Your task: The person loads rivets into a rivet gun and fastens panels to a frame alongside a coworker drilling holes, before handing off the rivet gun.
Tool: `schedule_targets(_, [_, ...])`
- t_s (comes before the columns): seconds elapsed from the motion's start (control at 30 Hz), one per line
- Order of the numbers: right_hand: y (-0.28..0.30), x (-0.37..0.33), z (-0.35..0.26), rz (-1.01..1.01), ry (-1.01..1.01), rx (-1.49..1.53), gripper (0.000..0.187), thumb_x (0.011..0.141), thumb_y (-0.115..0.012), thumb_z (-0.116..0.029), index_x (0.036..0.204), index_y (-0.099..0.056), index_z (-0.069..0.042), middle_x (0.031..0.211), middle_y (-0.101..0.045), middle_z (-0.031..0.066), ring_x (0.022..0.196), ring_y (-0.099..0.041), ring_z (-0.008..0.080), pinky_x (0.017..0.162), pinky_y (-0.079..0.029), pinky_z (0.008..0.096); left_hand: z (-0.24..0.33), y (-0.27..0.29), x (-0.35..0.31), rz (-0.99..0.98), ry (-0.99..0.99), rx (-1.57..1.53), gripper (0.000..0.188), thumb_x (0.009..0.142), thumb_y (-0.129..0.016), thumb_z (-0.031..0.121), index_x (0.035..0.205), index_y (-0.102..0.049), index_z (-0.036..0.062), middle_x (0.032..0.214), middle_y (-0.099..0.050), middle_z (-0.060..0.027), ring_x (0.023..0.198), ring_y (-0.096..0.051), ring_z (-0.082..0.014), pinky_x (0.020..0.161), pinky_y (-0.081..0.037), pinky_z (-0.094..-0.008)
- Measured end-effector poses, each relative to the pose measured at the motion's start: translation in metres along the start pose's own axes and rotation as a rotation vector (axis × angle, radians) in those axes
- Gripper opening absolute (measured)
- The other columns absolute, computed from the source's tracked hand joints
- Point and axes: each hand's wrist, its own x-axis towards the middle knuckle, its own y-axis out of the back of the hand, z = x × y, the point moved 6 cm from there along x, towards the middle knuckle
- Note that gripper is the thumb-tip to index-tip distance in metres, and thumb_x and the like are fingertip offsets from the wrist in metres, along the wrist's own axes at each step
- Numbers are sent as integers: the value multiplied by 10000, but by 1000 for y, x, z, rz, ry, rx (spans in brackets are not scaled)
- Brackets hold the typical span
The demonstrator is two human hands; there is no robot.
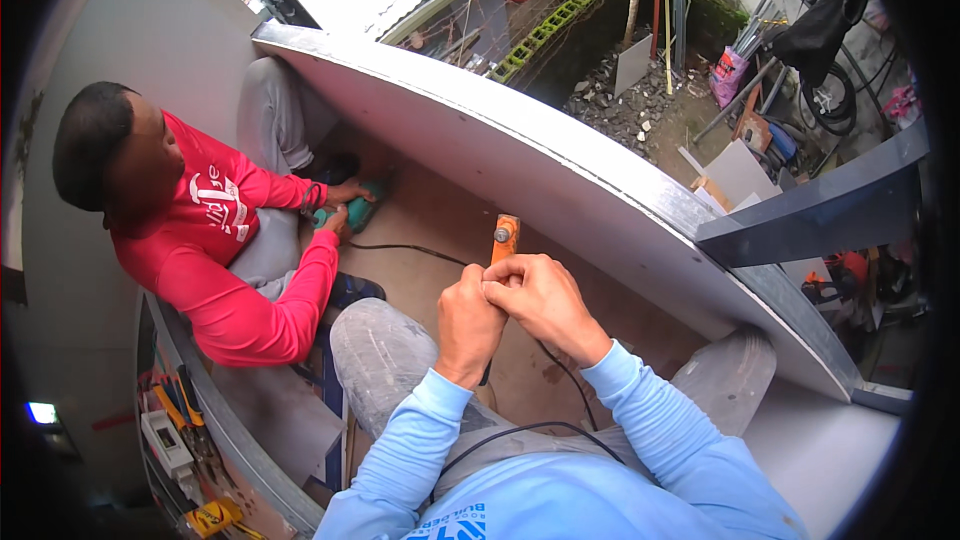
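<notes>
Tool with an orange head (505, 249) juts forward from the left hand (470, 325), its long axis aimed toward the pale panel's (450, 135) lower edge; left fingers seem wrapped around it, right hand (545, 305) pinching alongside, its contents hidden.

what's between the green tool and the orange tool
The head view shows brown floor between the green tool and the orange tool, with a black cord running across it.
</notes>
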Motion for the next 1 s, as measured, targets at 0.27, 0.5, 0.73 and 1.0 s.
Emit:
schedule_targets(0.27, [-17, 9, 30, 1, -115, 294, 312, 876, -735, -323, 984, -834, -47, 758, -746, 49, 739, -729, 168, 728, -565, 342, 1, 0, 0, 16, -6, 68, 251, 910, -815, 159, 881, -639, -17, 779, -727, -243, 753, -756, -422, 641, -575, -457])
schedule_targets(0.5, [-23, 6, 26, 12, -52, 514, 269, 920, -720, -254, 961, -797, 1, 764, -728, 32, 727, -664, 101, 687, -524, 294, 1, 4, 5, 43, -44, 64, 287, 916, -819, 201, 897, -626, -11, 770, -723, -244, 737, -740, -446, 633, -570, -499])
schedule_targets(0.73, [18, -10, -7, 421, 366, 469, 123, 1052, -631, -128, 1007, -622, -14, 906, -740, 55, 739, -638, 79, 666, -522, 271, 7, 24, 15, -23, 17, 209, 368, 942, -800, 325, 899, -640, -3, 738, -716, -244, 708, -725, -469, 648, -576, -536])
schedule_targets(1.0, [30, 10, -29, 267, 488, 324, 124, 1094, -592, -120, 1157, -580, -14, 1074, -811, 136, 865, -776, 180, 759, -611, 334, 11, 18, 7, -125, -53, 241, 375, 941, -785, 354, 869, -656, 9, 712, -711, -235, 681, -726, -449, 636, -579, -537])
